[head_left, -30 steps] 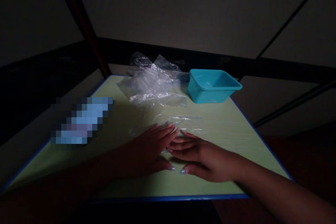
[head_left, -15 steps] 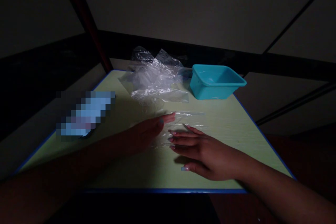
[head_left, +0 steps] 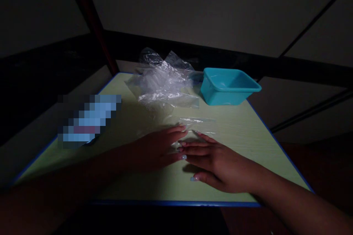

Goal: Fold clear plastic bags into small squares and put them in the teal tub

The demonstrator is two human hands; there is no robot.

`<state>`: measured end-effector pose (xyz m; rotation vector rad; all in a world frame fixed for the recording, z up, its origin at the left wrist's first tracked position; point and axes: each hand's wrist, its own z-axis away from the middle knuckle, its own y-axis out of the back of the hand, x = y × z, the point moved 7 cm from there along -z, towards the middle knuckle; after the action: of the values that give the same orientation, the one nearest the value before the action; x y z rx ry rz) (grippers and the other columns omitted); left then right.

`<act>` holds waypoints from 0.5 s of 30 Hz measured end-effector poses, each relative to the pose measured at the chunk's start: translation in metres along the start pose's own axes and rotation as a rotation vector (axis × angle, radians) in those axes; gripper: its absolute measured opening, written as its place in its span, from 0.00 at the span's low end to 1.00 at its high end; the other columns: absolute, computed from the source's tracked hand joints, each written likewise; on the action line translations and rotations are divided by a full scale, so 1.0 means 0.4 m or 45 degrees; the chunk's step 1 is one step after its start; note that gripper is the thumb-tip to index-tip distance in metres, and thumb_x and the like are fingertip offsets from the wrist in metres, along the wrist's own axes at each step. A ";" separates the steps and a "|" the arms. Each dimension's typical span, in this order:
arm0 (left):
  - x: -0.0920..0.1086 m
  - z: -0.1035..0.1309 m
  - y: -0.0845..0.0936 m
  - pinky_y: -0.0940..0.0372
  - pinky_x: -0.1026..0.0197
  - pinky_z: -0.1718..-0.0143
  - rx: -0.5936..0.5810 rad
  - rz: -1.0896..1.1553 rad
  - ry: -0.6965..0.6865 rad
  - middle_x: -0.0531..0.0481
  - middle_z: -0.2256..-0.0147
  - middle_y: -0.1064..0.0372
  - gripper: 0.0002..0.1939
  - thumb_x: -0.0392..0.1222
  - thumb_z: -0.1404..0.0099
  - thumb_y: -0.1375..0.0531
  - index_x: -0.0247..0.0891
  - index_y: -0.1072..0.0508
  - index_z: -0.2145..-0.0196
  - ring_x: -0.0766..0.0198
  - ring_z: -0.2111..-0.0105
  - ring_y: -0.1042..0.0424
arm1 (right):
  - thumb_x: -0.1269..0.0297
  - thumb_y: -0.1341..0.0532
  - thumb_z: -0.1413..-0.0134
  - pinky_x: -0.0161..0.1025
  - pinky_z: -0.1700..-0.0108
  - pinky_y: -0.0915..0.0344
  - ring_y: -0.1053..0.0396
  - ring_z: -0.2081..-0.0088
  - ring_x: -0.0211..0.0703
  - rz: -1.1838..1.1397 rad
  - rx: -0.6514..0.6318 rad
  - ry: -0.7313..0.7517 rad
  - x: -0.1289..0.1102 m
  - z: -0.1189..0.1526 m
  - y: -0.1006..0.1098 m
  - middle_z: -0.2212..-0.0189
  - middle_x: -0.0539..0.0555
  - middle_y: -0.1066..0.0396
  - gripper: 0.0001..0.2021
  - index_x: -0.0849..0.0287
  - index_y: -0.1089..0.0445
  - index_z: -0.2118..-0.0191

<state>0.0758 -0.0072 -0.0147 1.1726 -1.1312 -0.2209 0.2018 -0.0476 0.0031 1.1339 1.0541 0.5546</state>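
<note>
A thin clear plastic bag (head_left: 197,120) lies flat on the pale green table, its near part under my hands. My left hand (head_left: 158,148) rests on it with its fingers apart, the thumb close to the fingertips of my right hand (head_left: 213,156). That right hand is palm down, fingers spread, its thumb nearer the table's front edge. Beyond them sits a crumpled heap of clear plastic bags (head_left: 162,82).
At the back right of the table (head_left: 248,132) stands a turquoise plastic basin (head_left: 223,97). A pixelated blue object (head_left: 91,119) lies at the left side. Blue trim runs along the table's edge, with a dark wall behind.
My left hand has turned flatter and come slightly nearer, its fingers now more spread and its thumb lower, beside my right hand's fingers. My right hand has stayed nearly in place.
</note>
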 end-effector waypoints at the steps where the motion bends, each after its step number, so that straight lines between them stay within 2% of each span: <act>1: 0.002 -0.001 -0.007 0.49 0.45 0.35 -0.025 -0.053 -0.012 0.32 0.33 0.53 0.33 0.53 0.31 0.47 0.28 0.44 0.36 0.48 0.33 0.53 | 0.59 0.45 0.35 0.57 0.31 0.65 0.46 0.35 0.50 -0.023 0.027 0.008 0.001 0.000 0.002 0.40 0.60 0.36 0.20 0.62 0.33 0.42; 6: 0.006 0.001 -0.030 0.54 0.41 0.34 -0.057 -0.220 -0.066 0.30 0.34 0.52 0.34 0.50 0.32 0.44 0.26 0.46 0.35 0.45 0.32 0.57 | 0.61 0.44 0.35 0.55 0.32 0.62 0.40 0.38 0.47 -0.188 0.187 0.050 0.018 0.002 0.026 0.43 0.61 0.31 0.19 0.63 0.33 0.43; 10: 0.006 0.002 -0.031 0.53 0.44 0.34 -0.018 -0.247 -0.074 0.33 0.34 0.51 0.31 0.43 0.31 0.47 0.28 0.47 0.35 0.48 0.32 0.55 | 0.64 0.42 0.35 0.54 0.33 0.59 0.36 0.40 0.45 -0.359 0.251 0.043 0.042 0.004 0.043 0.46 0.61 0.29 0.16 0.61 0.30 0.45; 15: -0.007 -0.006 -0.022 0.49 0.44 0.35 -0.029 -0.246 0.018 0.35 0.35 0.47 0.28 0.35 0.33 0.52 0.27 0.42 0.36 0.51 0.34 0.49 | 0.66 0.40 0.37 0.51 0.33 0.57 0.32 0.44 0.44 -0.552 0.318 0.032 0.069 0.007 0.055 0.49 0.60 0.26 0.13 0.59 0.28 0.48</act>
<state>0.0798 -0.0077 -0.0234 1.2615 -1.0008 -0.3722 0.2193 -0.0184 0.0127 1.0696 1.3717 0.0955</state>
